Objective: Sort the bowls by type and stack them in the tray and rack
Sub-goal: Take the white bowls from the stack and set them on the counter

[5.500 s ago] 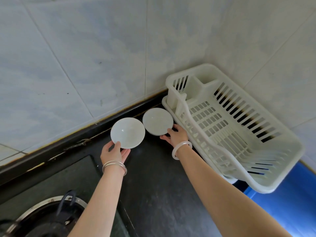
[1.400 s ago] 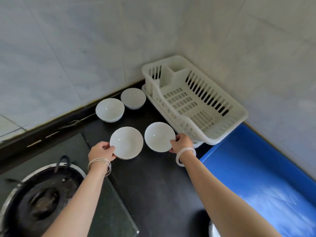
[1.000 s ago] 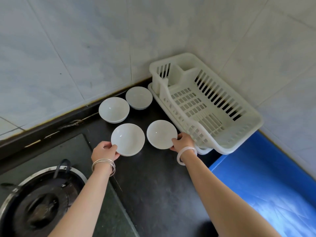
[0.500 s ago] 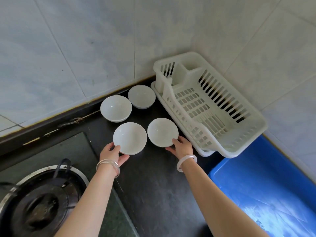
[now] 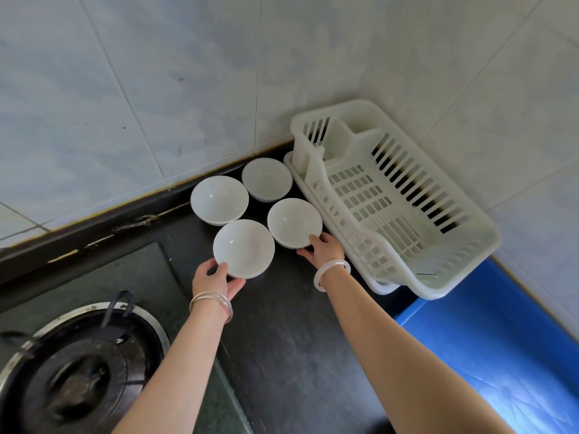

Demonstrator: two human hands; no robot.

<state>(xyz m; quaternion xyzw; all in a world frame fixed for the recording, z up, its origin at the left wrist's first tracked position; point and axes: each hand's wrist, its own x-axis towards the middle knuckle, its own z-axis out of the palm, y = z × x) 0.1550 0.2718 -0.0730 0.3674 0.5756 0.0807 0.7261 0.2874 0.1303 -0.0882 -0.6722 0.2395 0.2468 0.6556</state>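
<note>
One black counter (image 5: 282, 355) is recorded as carrying all items. A white rack (image 5: 369, 198) is set on its tray (image 5: 383, 289) in the counter's far right corner, against the tiled walls. Four white bowls are grouped just left of the rack. The far left bowl (image 5: 219, 198) and far right bowl (image 5: 267, 179) are placed by the counter's far edge. The near left bowl (image 5: 243, 248) is gripped at its near rim by the left hand (image 5: 216, 278), thumb over the rim. The near right bowl (image 5: 294, 222) is gripped likewise by the right hand (image 5: 322, 250). Whether the gripped bowls are resting on the counter cannot be told.
</note>
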